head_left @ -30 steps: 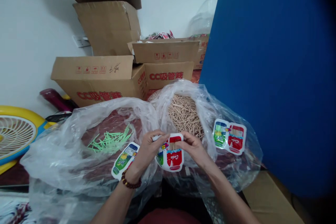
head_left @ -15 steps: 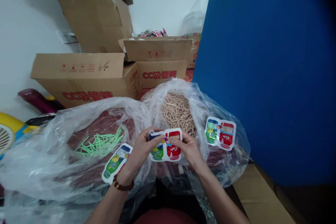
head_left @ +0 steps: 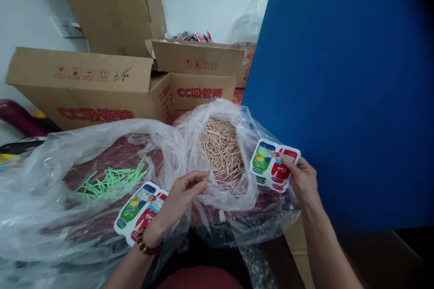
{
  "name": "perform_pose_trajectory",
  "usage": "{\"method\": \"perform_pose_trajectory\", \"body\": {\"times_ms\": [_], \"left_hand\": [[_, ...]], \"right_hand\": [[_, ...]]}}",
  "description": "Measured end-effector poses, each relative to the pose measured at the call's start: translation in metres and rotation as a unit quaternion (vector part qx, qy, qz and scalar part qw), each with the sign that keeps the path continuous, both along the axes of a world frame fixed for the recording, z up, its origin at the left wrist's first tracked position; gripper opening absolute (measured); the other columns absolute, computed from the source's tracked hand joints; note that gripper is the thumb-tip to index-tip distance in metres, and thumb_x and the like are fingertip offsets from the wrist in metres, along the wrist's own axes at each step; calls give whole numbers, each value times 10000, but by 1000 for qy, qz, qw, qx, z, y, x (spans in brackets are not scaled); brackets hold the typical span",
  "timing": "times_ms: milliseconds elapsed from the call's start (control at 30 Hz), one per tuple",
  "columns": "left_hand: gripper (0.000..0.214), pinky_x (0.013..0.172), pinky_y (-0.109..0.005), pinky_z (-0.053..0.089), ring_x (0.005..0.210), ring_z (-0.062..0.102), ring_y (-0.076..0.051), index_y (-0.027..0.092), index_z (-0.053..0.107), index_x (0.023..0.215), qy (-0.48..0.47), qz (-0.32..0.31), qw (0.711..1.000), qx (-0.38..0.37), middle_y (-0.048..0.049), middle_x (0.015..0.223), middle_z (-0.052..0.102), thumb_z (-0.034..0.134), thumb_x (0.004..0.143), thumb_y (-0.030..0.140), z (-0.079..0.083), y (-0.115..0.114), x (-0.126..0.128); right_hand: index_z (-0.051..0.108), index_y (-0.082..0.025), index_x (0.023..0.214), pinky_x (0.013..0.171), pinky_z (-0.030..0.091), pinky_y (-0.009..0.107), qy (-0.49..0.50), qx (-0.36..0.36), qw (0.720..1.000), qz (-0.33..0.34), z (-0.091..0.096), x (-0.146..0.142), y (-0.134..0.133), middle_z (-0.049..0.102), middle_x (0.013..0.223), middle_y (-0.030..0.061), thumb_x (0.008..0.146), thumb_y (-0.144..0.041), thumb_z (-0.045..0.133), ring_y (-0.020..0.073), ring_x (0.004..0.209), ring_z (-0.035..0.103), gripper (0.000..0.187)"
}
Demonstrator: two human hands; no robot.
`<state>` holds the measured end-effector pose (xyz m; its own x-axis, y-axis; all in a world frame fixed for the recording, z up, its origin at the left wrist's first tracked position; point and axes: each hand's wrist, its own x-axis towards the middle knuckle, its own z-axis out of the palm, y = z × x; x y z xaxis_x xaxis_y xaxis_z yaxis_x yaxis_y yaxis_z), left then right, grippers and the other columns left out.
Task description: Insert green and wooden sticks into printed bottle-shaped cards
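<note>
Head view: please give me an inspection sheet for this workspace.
surface: reddish tabletop, mostly covered by a left bag and a middle bag, both clear plastic.
job's things: packet in the right hand; second packet lying by the left wrist; wooden sticks in the middle bag; green sticks in the left bag.
clutter: dark red object at far left, unclear what.
grips: right hand pinches the packet's edge; left hand loosely curled, empty, at the middle bag's rim.
cables: nothing seen.
surroundings: cardboard boxes behind; blue panel at right; white wall.
</note>
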<state>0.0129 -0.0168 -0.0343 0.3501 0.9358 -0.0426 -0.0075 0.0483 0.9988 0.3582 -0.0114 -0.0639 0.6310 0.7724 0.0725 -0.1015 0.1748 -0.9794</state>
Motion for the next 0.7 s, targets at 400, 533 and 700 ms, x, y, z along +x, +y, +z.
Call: {"method": "perform_pose_trajectory", "body": {"times_ms": [400,533,700], "left_hand": [[270,720,-258,487,712,619,-154,170,666,983,101,150,983,23,-1,748,661,591,839,385,-29,-26,-71],[267,708,-243,463,718,601,-155,171,683,937,175,314,931,67,3,722,656,585,839,399,-39,-40,-123],[314,631,-248,456,668,574,-156,161,640,1029,196,455,863,103,1,743,631,535,858,403,-48,-52,-189]], "right_hand": [[520,-146,1264,755,468,465,-501,-294,800,-151,-29,15,-10,614,1134,201,792,-597,477,360,1008,590,654],[626,-207,1109,780,468,439,-559,-151,809,-98,-19,-20,-6,632,1063,187,845,-531,460,318,1017,581,450],[622,-212,999,848,481,382,-508,99,833,197,0,-142,5,644,1019,90,896,-360,482,228,953,609,229]]}}
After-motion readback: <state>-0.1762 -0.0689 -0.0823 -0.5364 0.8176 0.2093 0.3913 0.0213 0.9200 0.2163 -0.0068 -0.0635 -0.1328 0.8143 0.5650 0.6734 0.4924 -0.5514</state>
